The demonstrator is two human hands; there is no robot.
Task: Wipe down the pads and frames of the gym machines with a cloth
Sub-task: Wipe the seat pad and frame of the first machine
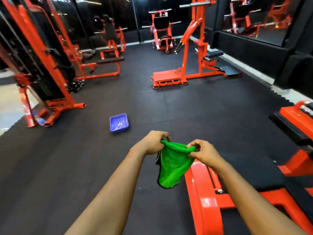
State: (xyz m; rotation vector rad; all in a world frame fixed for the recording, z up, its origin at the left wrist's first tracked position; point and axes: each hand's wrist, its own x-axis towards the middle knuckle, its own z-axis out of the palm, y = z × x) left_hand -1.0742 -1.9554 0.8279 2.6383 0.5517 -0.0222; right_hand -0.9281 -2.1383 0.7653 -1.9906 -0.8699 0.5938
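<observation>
In the lower centre of the frame, the left hand point(155, 143) and the right hand point(204, 152) hold a green cloth point(172, 165) out in front of the body, the fingers point(166, 135) of each hand pinched on the top edge so the rest hangs free above the dark floor point(84, 158). No pad or frame is being touched yet.

Just right of the cloth lies the orange frame point(203, 200) of the nearest machine, with its black pad point(250, 170) beside it. A blue tub point(119, 122) sits on the floor at centre left.

The grip is only on one edge, so if either pinch slackens the cloth could probably slip and drop to the floor, picking up grit. Wiped while still loosely bunched, it may skip parts of the pad.
</observation>
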